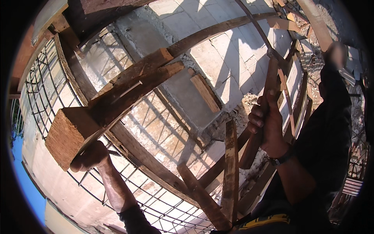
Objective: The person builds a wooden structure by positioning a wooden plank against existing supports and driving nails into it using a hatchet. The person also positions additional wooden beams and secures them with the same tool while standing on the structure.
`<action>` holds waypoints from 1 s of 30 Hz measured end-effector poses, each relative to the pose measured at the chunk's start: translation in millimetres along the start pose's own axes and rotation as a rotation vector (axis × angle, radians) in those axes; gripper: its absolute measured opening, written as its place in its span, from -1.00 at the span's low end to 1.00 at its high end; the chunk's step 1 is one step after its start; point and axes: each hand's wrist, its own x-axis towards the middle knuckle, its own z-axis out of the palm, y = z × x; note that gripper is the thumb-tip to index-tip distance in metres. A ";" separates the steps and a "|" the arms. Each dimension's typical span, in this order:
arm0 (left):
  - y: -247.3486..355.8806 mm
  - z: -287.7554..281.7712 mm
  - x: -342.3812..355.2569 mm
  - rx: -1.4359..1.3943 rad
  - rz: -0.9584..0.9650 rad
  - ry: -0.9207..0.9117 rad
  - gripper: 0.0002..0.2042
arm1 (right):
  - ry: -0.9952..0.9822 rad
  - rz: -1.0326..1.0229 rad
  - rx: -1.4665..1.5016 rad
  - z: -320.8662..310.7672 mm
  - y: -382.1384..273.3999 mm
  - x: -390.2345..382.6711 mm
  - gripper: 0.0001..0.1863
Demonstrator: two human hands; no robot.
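Pretty sunny concrete point(212, 54) below, left hand point(91, 156) clamped on one beam point(102, 111), one nail point(131, 88) beyond it, right hand point(270, 126) gripping one handle point(271, 78).

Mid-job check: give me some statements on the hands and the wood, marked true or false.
1. The left hand is at the near end of the beam. True.
2. Both hands hold the beam. False: the right hand holds a stick.
3. A pale nail shows at the beam. True.
4. A watch is on the left wrist. False: the watch is on the right wrist.
5. The right hand is open. False: its grip is closed.
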 end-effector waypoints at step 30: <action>-36.3 -28.8 -3.6 -0.483 -0.580 0.082 -0.20 | 0.223 -0.063 0.096 32.0 15.8 -2.9 -0.54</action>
